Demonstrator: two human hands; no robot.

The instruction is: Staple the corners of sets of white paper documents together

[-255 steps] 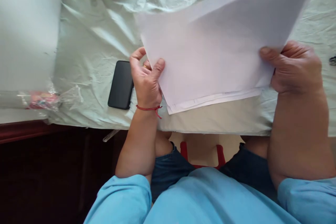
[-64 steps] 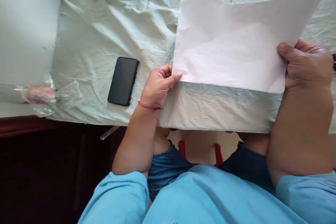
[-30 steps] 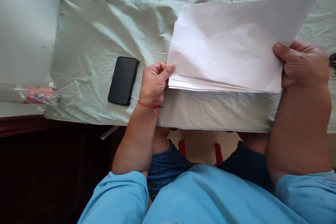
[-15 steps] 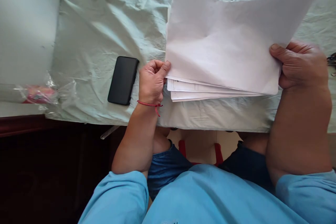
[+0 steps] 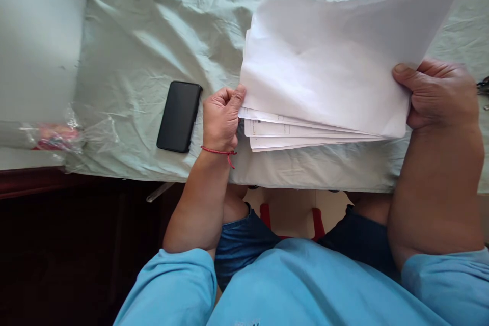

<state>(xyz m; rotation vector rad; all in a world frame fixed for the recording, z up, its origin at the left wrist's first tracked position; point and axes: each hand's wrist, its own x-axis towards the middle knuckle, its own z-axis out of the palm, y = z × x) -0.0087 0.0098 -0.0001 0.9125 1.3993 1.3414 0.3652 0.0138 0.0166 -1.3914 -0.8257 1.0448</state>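
Between both hands, paper stack point(image 5: 328, 76), left hand point(image 5: 220, 117) and right hand point(image 5: 439, 94) pinching its edges

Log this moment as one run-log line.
left hand: thumbing sheet edges | right hand: gripping paper stack | phone: flat on cloth, left of left hand

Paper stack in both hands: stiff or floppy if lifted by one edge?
Probably floppy: the top sheet bows and wrinkles between the left hand and right hand. Likely to slide apart: the lower sheets already fan out at the near edge.
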